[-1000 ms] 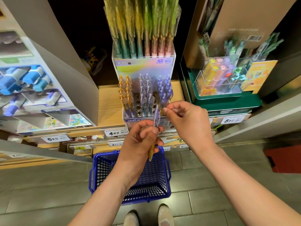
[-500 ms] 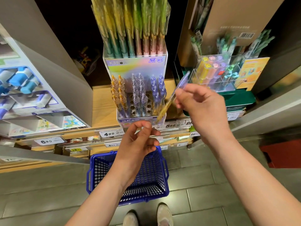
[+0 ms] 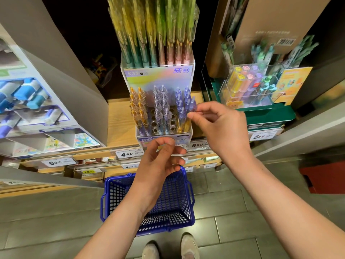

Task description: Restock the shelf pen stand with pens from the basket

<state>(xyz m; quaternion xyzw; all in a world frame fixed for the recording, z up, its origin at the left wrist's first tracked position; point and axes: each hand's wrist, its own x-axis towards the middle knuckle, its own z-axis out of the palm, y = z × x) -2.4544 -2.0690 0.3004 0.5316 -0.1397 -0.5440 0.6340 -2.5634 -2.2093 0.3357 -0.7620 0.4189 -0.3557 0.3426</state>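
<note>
A purple pen (image 3: 192,106) stood tilted among the right-hand row of the clear pen stand (image 3: 164,136). Its top was pinched between the thumb and fingertips of the right hand (image 3: 222,128), at the stand's three o'clock. At six o'clock, the left hand (image 3: 158,165) hung loosely curled and empty above a blue basket (image 3: 115,193).

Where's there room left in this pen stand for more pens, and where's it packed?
Empty holes show between the amber pens and clear pens, and between the clear pens and blue pens, toward the front of the pen stand. The back is crowded. The right hand, pinching a blue pen, crowds the blue side.
</note>
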